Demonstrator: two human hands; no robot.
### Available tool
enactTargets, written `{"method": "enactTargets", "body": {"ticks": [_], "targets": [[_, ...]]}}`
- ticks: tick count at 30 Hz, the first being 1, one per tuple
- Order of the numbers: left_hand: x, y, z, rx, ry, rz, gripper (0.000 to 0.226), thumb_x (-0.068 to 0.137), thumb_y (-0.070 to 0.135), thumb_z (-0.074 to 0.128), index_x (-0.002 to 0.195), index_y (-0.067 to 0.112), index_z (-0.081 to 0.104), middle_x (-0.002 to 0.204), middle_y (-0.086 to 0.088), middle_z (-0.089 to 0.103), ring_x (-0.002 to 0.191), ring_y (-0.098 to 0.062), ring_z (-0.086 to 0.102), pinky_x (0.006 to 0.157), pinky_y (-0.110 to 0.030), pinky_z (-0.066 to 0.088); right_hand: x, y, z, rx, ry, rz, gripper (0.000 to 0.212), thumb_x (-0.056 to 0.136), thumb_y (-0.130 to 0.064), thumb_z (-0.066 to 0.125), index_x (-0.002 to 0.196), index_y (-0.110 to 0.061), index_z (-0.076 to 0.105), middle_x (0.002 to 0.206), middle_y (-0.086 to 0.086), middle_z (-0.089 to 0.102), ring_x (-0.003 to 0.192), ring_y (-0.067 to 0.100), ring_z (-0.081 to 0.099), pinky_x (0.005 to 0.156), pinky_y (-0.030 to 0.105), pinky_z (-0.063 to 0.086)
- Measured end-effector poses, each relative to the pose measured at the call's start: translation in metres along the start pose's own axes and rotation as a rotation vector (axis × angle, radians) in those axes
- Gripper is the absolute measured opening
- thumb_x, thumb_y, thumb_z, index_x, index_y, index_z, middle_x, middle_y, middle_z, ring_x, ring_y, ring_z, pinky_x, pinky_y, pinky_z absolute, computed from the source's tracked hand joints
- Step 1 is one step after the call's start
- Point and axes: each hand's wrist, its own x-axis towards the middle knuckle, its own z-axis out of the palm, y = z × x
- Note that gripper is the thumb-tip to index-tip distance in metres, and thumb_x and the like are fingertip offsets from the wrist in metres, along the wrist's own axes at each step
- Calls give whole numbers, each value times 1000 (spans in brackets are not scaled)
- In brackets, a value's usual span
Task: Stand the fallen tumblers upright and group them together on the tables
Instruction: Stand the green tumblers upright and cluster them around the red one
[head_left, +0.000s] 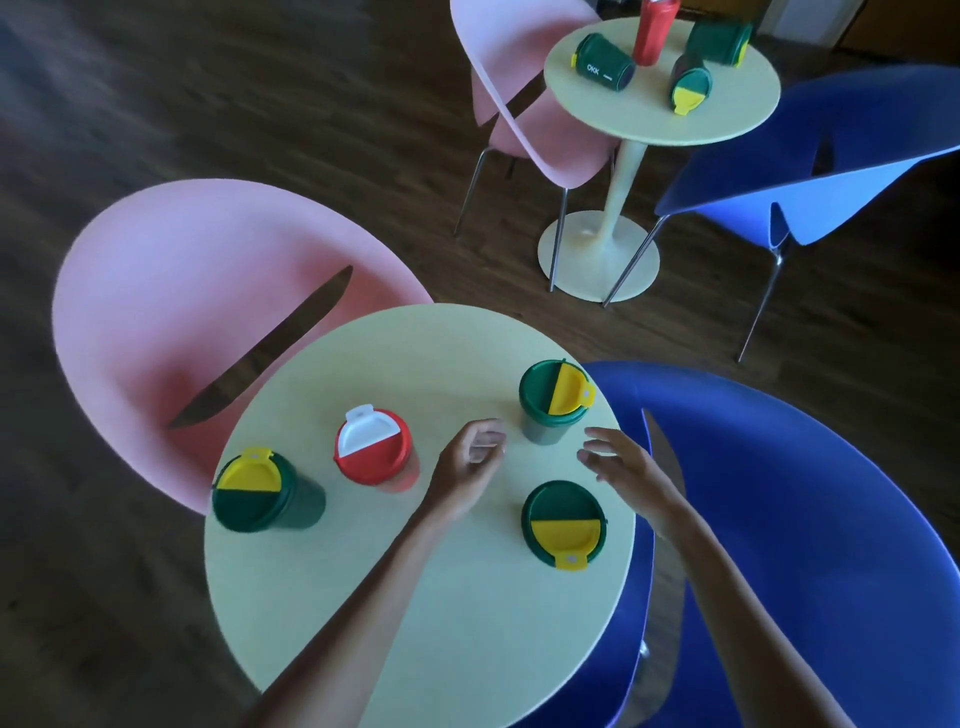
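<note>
1. Tumblers on the near table (363, 597) are all stood upright (though well apart): the left green tumbler (260, 493), the red tumbler (373, 447), the far green tumbler (553, 400) and the near green tumbler (563, 522).
2. On the far table (727, 119), fallen green tumblers (605, 65) are seen lying around a standing red bottle (655, 31).
3. The left hand (470, 457) is held between the red and far green tumblers, fingers loosely curled, nothing gripped.
4. The right hand (621, 462) is held with fingers spread and relaxed, nothing gripped.

The near desk (415, 597) and far desk (727, 119) are pale yellow-green. The left green tumbler (260, 499), back green tumbler (555, 400) and front green tumbler (563, 522) are dark green with half-yellow lids. The red tumbler (374, 452) has a half-white lid. The pink chair (171, 291) and blue chair (805, 519) are plain, and the floor (208, 104) is dark brown.
</note>
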Motion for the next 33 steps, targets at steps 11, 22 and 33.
{"method": "enactTargets", "body": {"ticks": [11, 22, 33], "targets": [[-151, -8, -122, 138, 302, 234, 17, 87, 27, 56, 101, 26, 65, 96, 9, 71, 89, -4, 65, 74, -16, 48, -104, -28, 58, -279, 300, 22, 62, 80, -42, 70, 133, -22, 46, 132, 0, 49, 123, 19, 48, 98, 39, 43], [-111, -37, -244, 707, 290, 96, 101, 54, 58, 66, 142, 20, 32, 143, -12, 37, 134, -31, 32, 109, -46, 32, -109, -41, 114, -624, 534, 147, 91, 69, -52, 75, 142, -24, 28, 140, 8, 38, 128, 31, 37, 89, 49, 45], [-109, -24, -245, 576, 149, 125, 95, 55, 30, 88, 135, 18, 38, 130, -2, 44, 121, -16, 43, 93, -20, 32, -115, -47, 126, -658, 555, 66, 86, 65, -45, 79, 138, -25, 37, 140, 4, 42, 126, 28, 40, 88, 45, 47]]}}
